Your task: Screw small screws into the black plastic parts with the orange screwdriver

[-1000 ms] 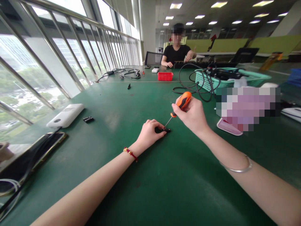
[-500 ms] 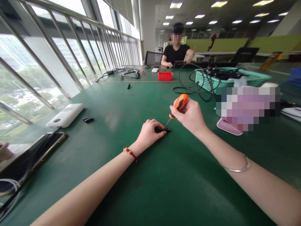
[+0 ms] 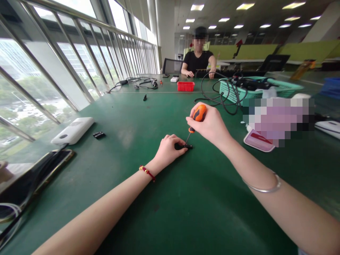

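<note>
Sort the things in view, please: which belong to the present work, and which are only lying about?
In use:
- orange-and-black screwdriver, in the right hand
- small black part, in the left hand

Apparently just lying about:
- white device
- red bin
- teal basket
- dark phone
- black cables

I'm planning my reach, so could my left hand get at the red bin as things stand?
Probably not yet: the left hand is holding the small black part, though the green table looks clear toward the red bin.

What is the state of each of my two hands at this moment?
Left hand: closed, holding a small black part at the green table.
Right hand: closed around the orange and black handle of a screwdriver.
</note>
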{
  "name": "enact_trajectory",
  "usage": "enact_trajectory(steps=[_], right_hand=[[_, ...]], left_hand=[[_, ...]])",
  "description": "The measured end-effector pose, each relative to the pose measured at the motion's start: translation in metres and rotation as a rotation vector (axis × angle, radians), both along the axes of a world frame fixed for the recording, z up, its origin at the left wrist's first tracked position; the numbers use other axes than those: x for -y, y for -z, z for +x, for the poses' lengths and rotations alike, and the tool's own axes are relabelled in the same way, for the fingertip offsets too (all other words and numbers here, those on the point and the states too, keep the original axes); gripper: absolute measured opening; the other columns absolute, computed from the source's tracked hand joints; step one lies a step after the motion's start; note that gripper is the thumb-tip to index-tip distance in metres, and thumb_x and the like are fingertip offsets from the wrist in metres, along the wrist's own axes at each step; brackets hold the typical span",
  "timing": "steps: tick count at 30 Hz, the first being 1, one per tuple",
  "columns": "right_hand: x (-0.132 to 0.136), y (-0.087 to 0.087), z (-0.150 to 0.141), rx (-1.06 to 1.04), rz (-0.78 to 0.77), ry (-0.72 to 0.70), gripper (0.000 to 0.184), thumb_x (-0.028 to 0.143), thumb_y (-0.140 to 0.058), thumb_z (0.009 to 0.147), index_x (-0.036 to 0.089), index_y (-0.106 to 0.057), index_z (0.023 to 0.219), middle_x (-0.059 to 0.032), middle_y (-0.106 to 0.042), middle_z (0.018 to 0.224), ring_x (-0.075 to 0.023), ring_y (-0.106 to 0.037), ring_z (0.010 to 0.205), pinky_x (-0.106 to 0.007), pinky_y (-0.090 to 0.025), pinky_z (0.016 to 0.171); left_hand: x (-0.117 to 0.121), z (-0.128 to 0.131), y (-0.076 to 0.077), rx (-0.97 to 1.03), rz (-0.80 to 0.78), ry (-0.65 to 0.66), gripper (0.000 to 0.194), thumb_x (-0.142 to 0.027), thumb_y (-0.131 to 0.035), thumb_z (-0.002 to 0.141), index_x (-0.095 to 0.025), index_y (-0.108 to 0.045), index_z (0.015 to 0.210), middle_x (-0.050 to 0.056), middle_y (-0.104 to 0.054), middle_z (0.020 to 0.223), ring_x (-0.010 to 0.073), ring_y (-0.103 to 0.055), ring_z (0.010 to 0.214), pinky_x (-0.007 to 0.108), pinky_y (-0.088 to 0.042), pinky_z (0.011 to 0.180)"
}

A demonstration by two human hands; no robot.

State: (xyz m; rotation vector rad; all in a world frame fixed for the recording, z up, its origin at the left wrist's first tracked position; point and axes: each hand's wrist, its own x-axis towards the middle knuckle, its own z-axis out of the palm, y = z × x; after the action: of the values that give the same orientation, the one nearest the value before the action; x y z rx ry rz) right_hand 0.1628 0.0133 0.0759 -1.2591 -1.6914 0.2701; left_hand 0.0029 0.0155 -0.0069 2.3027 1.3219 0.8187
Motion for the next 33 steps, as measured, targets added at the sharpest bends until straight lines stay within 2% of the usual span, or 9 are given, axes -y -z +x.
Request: enact_trajectory(steps=[5,11,13,16,18,22,25,29,33], right_hand=[[0.007,-0.004,0.002,0.049,0.03,0.071,0.031,0.024,-0.069,0.059,0.024,-0.043,0.076,0.003,-0.049,0.064,-0.0157,-0.05,0.058,-0.028,-0.037,0.054],[0.013,-0.006,0.001,0.022,0.034,0.115,0.033,0.045,-0.068,0.069,0.023,-0.043,0.065,0.0038,-0.045,0.054,-0.0132,-0.045,0.051,-0.026,-0.031,0.05],[0.013,-0.005,0.0,0.011,0.037,0.105,0.032,0.044,-0.065,0.072,0.023,-0.044,0.06,0.0026,-0.046,0.054,-0.013,-0.044,0.051,-0.026,-0.032,0.05],[0.012,-0.003,0.0,-0.018,0.033,0.065,0.023,0.036,-0.064,0.072,0.023,-0.047,0.063,0.0024,-0.048,0.055,-0.0134,-0.046,0.051,-0.026,-0.032,0.05],[0.011,-0.003,0.001,-0.03,0.033,0.053,0.019,0.031,-0.065,0.069,0.023,-0.047,0.069,0.0029,-0.048,0.058,-0.0134,-0.046,0.051,-0.026,-0.032,0.049],[0.011,-0.005,0.004,0.02,0.033,0.01,0.025,0.022,-0.067,0.062,0.024,-0.047,0.076,0.0035,-0.049,0.062,-0.0135,-0.046,0.053,-0.026,-0.034,0.051],[0.015,-0.007,0.003,0.047,0.045,0.001,0.023,0.03,-0.068,0.067,0.024,-0.048,0.076,0.0032,-0.049,0.061,-0.0142,-0.048,0.055,-0.026,-0.034,0.052],[0.019,-0.01,0.0,0.056,0.061,0.107,0.031,0.047,-0.065,0.073,0.022,-0.048,0.067,0.0026,-0.048,0.055,-0.0135,-0.046,0.052,-0.025,-0.031,0.052],[0.018,-0.009,0.0,0.063,0.064,0.075,0.023,0.039,-0.061,0.075,0.022,-0.049,0.064,0.0015,-0.05,0.056,-0.0128,-0.044,0.051,-0.026,-0.032,0.052]], left_hand=[[0.003,0.0,-0.003,-0.002,0.001,0.001,0.012,-0.028,-0.067,0.073,-0.02,-0.07,0.082,0.003,-0.067,0.087,0.021,-0.055,0.086,0.036,-0.043,0.084],[0.001,0.0,-0.001,-0.001,0.007,0.006,0.011,-0.026,-0.067,0.073,-0.02,-0.07,0.082,0.002,-0.068,0.087,0.0203,-0.055,0.085,0.036,-0.043,0.084],[0.001,0.0,0.0,0.0,0.01,0.009,0.011,-0.027,-0.068,0.073,-0.02,-0.07,0.082,0.002,-0.068,0.087,0.0203,-0.056,0.085,0.036,-0.043,0.085],[0.001,0.0,-0.001,-0.002,0.006,0.007,0.011,-0.028,-0.068,0.073,-0.021,-0.07,0.081,0.002,-0.067,0.086,0.0206,-0.056,0.085,0.036,-0.043,0.085],[0.001,0.0,-0.001,-0.002,0.001,0.004,0.011,-0.028,-0.067,0.073,-0.021,-0.07,0.081,0.002,-0.067,0.086,0.0208,-0.056,0.085,0.036,-0.043,0.084],[0.001,0.0,-0.002,-0.001,0.005,0.006,0.012,-0.028,-0.067,0.073,-0.02,-0.07,0.081,0.002,-0.067,0.087,0.0207,-0.055,0.085,0.036,-0.043,0.084],[0.001,0.0,-0.001,-0.005,0.007,0.006,0.012,-0.029,-0.067,0.073,-0.02,-0.07,0.082,0.003,-0.067,0.087,0.0207,-0.054,0.084,0.036,-0.043,0.084],[0.002,0.0,-0.002,-0.002,0.008,0.008,0.012,-0.028,-0.067,0.073,-0.02,-0.069,0.082,0.003,-0.067,0.087,0.0207,-0.055,0.084,0.036,-0.043,0.084],[0.003,0.0,-0.003,0.002,0.006,0.008,0.012,-0.028,-0.067,0.073,-0.019,-0.07,0.081,0.003,-0.067,0.087,0.0211,-0.054,0.085,0.036,-0.043,0.083]])
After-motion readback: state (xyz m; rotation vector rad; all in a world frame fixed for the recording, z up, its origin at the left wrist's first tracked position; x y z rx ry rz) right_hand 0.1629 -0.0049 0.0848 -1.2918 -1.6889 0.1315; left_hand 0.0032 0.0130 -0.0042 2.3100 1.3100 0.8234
